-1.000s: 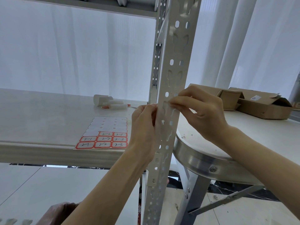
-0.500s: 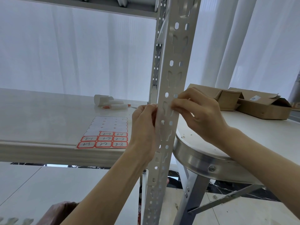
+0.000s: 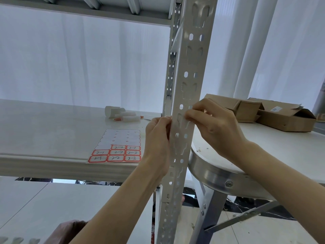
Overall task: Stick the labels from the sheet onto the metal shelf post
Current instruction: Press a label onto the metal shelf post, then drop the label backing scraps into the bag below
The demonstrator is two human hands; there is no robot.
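White tabletop (image 3: 44, 129): label sheet (image 3: 117, 147), markers (image 3: 129, 118) behind it.

- Left hand (image 3: 158, 138) grips the metal shelf post (image 3: 190, 74) at its left edge.
- Right hand (image 3: 216, 125) presses bent fingertips on the post's front face, level with the left.
- Label sheet (image 3: 117, 147) lies flat on the desk (image 3: 44, 131), with red-bordered labels in its near rows.

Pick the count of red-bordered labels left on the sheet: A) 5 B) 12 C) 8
C: on the label sheet, the red-bordered labels fill two rows of three, plus two in the row above; the remaining spots are blank.
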